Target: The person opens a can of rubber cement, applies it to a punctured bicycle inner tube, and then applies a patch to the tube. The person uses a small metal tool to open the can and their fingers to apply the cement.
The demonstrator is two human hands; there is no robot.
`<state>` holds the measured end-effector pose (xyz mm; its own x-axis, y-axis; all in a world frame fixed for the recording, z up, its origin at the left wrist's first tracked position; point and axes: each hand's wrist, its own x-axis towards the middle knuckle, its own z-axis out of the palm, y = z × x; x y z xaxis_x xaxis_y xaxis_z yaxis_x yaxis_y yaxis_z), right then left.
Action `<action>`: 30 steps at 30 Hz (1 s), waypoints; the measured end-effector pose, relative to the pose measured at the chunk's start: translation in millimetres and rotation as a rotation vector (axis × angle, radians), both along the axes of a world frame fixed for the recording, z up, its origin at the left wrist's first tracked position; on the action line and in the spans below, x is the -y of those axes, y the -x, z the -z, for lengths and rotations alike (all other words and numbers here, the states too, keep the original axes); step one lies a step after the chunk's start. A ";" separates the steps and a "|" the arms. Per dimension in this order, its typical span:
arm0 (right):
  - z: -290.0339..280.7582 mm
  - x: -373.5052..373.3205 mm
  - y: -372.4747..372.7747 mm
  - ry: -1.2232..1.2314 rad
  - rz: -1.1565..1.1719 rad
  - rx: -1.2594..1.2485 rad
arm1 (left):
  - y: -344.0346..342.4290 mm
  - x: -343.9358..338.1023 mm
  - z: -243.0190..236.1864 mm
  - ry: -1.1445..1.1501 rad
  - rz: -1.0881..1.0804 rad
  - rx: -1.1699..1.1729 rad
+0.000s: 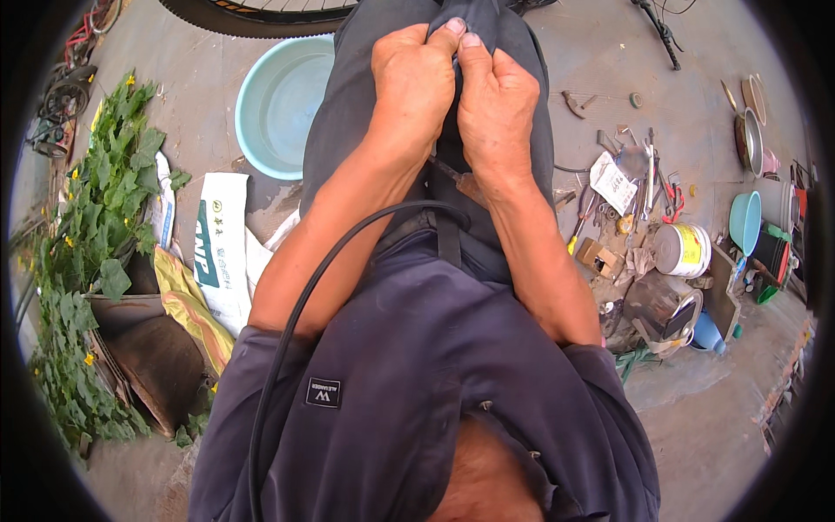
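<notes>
Both hands meet over my lap, thumbs nearly side by side. My left hand (416, 87) is closed, its thumb pressing on a dark grey, limp rubbery strip that looks like an inner tube (484, 21). Closed on the same strip, just to the right, is my right hand (498, 109). The strip runs up out of the picture, and the fingers beneath it are hidden. Below the hands, a tool with a brown handle (471, 186) lies on my lap, partly covered by my right wrist. A wheel with a black tyre (252, 26) stands at the top.
A pale blue basin (246, 117) stands left of my legs. Leafy plants (113, 200) and a white sack (224, 239) lie farther left. On the right are a hammer (574, 105), scattered hand tools (648, 170) and a white bucket (681, 250). A black cable (300, 304) crosses my chest.
</notes>
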<state>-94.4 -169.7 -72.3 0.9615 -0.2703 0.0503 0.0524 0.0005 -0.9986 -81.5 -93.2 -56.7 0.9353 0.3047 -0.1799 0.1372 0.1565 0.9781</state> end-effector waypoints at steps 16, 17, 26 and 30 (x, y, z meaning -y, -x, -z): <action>15.9 1.3 -0.2 -0.066 0.083 0.027 | -5.4 4.8 -18.3 -0.225 0.048 -0.123; 11.3 6.5 2.5 -0.147 0.011 0.015 | -5.7 -3.5 -11.0 -0.208 0.136 -0.119; -11.6 35.1 9.1 -0.389 -0.112 -0.205 | 22.0 -22.1 -20.6 -0.224 0.310 -0.036; -29.7 33.9 9.0 -0.415 -0.120 -0.230 | 15.0 -33.5 -23.3 0.099 0.463 -0.078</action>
<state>-103.4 -203.5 -42.6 0.9607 -0.1089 -0.2554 -0.1942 0.3938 -0.8985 -96.5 -59.7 -33.4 0.9511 -0.1628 -0.2626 0.2873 0.1539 0.9454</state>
